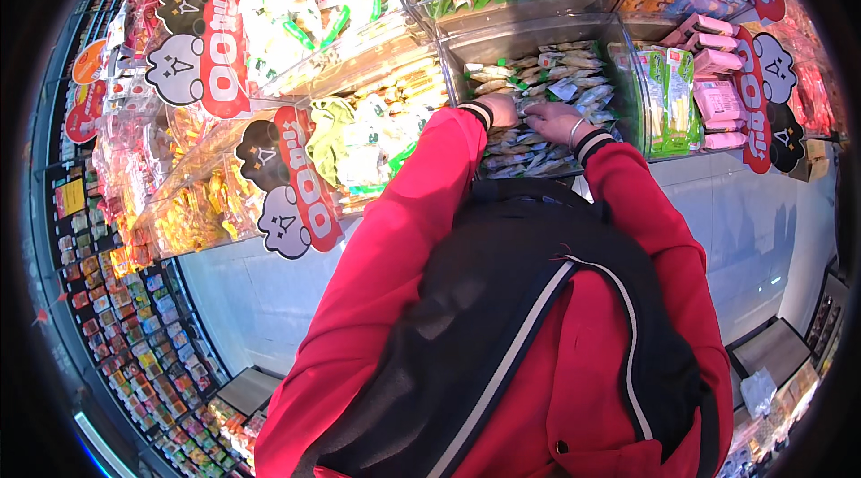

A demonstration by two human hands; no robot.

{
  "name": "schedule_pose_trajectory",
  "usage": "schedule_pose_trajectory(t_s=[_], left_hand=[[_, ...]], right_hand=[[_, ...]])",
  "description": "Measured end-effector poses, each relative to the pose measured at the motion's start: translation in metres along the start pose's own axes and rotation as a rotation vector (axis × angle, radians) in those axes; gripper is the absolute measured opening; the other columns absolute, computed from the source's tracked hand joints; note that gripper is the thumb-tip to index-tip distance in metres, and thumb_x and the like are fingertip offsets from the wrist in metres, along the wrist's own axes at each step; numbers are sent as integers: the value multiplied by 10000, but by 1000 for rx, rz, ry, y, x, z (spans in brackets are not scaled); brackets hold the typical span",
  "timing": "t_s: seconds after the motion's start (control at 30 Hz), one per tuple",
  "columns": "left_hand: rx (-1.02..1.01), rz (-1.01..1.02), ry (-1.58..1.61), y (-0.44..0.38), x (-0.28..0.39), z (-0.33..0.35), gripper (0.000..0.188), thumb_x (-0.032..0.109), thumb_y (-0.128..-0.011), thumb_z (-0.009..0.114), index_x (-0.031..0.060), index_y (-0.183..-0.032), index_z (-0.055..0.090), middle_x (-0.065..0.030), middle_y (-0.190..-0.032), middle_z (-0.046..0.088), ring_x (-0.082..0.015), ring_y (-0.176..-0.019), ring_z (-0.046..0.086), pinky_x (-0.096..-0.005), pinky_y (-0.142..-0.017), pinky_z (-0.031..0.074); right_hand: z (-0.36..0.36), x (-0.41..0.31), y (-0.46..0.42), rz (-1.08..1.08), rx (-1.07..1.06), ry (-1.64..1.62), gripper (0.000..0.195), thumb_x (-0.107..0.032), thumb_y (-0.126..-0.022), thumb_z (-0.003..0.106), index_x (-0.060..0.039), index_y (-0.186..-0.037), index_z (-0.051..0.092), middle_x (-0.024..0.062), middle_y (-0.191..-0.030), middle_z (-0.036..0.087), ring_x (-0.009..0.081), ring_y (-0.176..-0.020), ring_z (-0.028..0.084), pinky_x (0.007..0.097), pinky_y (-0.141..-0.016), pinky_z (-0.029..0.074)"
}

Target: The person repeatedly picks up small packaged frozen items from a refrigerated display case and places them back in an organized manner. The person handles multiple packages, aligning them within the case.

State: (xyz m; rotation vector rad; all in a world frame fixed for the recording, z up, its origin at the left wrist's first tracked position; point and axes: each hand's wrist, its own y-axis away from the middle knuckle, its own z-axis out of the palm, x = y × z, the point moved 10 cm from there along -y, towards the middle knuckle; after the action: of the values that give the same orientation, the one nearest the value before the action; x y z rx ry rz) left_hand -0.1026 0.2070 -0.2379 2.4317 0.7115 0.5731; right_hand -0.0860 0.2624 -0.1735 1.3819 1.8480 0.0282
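Both my hands are in a clear-walled display bin (535,31) heaped with small snack packets (575,84) in clear and green wrapping. At the bin's left side, my left hand (499,110) is bent down among the packets, its fingertips mostly hidden. My right hand (555,121), with a bracelet (575,131) at the wrist, reaches leftward over the heap, fingers close to the left hand. Packets lie under and around both hands. Whether either hand grips a packet is too small to make out.
A bin of long wrapped snacks (397,108) with a light green cloth-like item (329,131) adjoins on the left. On the right are green packs (676,98) and pink packs (720,101). Cartoon signs (296,185) stick out from the bins. Shelves of packets (134,323) stand far left.
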Motion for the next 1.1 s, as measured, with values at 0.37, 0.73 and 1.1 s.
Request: schedule_pose_trajectory(t_s=[0.37,0.73,1.1], left_hand=[[211,-443,138,57,35,-44,411,242,-731,557,35,-1086,556,-150,-1157,512,-281,-1109,465,-477,-896,363],[249,-485,390,58,20,-21,431,195,-758,548,24,-1153,516,-154,-1234,460,-294,-1188,401,-562,-970,263],[334,-438,358,66,29,-35,311,186,-777,522,62,-1054,585,-127,-1128,536,-285,-1101,465,-592,-906,300]], right_hand=[[15,-5,-7,-228,226,80,262,-255,-821,424,-73,-853,610,197,-876,592,362,-809,572,454,-709,453],[-101,-140,47,-419,355,154,216,-178,-797,542,-51,-964,594,148,-919,606,316,-830,592,373,-713,480],[-278,-359,-24,-766,851,269,351,-258,-761,588,-68,-1055,564,154,-1007,586,306,-886,583,373,-755,467]])
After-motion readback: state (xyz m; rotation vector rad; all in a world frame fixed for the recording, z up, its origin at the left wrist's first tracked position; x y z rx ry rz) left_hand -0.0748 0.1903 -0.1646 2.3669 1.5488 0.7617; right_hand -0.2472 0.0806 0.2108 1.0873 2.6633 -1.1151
